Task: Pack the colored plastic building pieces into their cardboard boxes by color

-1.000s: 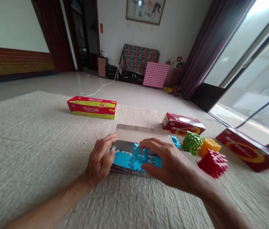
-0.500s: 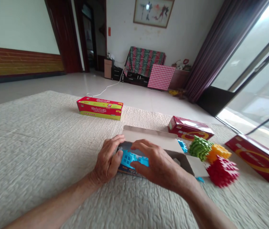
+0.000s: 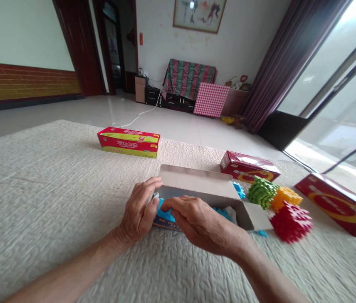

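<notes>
An open cardboard box [image 3: 196, 194] rests on the quilted mat, its long lid flap raised at the back and an end flap folded out to the right. My left hand [image 3: 140, 209] is closed around the box's left end, thumb at the near side. Flattened over the left half is my right hand [image 3: 201, 223], fingers stretched out onto blue plastic pieces [image 3: 162, 207]; its palm hides much of the opening. More blue pieces [image 3: 222, 213] and some crumpled whitish material show inside, further right.
Right of the box lie stacks of toothed plastic pieces: green [image 3: 262, 192], yellow [image 3: 286, 198] and red [image 3: 291, 223]. Two dark red boxes [image 3: 249, 165] [image 3: 338, 204] stand behind and right. A red-yellow box [image 3: 129, 143] is farther left. Blue bits [image 3: 261, 232] lie by the end flap.
My right hand has moved left and flattened over the blue pieces, its thumb and fingers no longer apart around them. My left hand stays at the box's end. The view has shifted slightly.
</notes>
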Motion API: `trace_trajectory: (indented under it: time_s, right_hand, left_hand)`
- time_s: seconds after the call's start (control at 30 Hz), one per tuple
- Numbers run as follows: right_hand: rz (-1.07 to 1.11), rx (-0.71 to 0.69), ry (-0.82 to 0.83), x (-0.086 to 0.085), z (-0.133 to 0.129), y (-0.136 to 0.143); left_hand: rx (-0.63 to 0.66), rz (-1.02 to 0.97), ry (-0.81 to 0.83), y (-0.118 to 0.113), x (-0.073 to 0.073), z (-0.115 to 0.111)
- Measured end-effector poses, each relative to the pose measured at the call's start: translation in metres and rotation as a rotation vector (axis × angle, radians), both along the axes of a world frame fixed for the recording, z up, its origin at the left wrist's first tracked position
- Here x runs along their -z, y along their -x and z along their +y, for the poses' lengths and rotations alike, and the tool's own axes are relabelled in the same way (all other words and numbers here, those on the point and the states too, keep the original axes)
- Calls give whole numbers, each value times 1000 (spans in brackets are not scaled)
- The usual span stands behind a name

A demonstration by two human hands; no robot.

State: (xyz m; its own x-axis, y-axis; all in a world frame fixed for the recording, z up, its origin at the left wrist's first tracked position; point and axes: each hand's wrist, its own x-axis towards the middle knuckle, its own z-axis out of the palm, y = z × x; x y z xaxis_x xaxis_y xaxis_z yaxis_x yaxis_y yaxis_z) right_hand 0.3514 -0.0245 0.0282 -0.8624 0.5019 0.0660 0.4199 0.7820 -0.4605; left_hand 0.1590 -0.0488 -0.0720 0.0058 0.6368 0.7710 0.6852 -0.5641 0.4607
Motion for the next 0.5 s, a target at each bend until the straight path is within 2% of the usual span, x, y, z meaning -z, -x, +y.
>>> trace_trajectory:
  time_s: [0.37,0.5]
  right_hand:
    - [29,-4,-15,5,3,-2]
    - [57,22,-33,-4,5,-8]
  left_hand:
    - [-20,8,0,0,-2,-1]
    - [-14,2,1,0,-2,-1]
